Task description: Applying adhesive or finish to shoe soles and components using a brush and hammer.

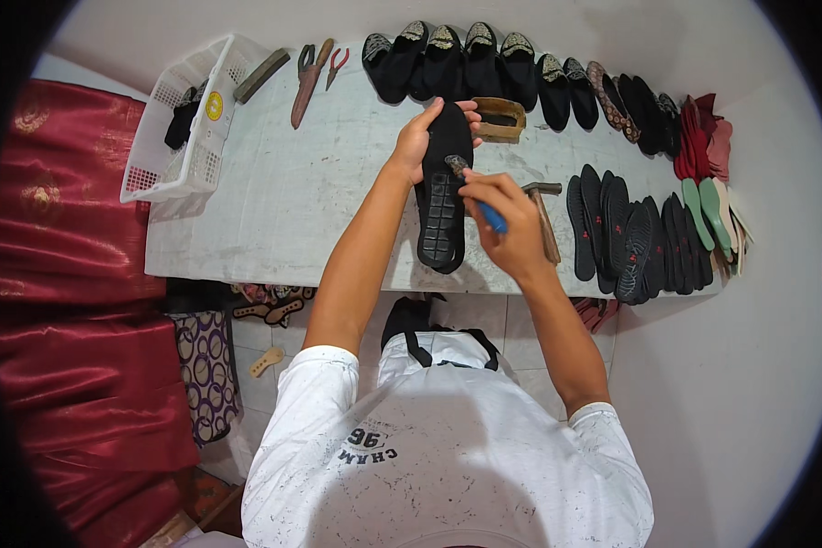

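Note:
A black shoe [440,219] is held over the table with its underside up. Square blocks pattern the part nearer me, and the far part looks smooth and dark. My left hand [413,146] is closed around the far end, thumb on the near side and fingertips showing past the right edge. In my right hand [513,219] is a brush with a blue handle [492,217]. Its pale, worn tip rests on or just over the middle of the shoe's underside; contact is hard to tell.
Beyond my hands stand an open tan box [500,119] and a row of black slip-on shoes [443,64]. A hammer [545,219] and black soles [616,233] lie right. Far left are a white basket [178,173], pliers [337,68] and a knife [307,96].

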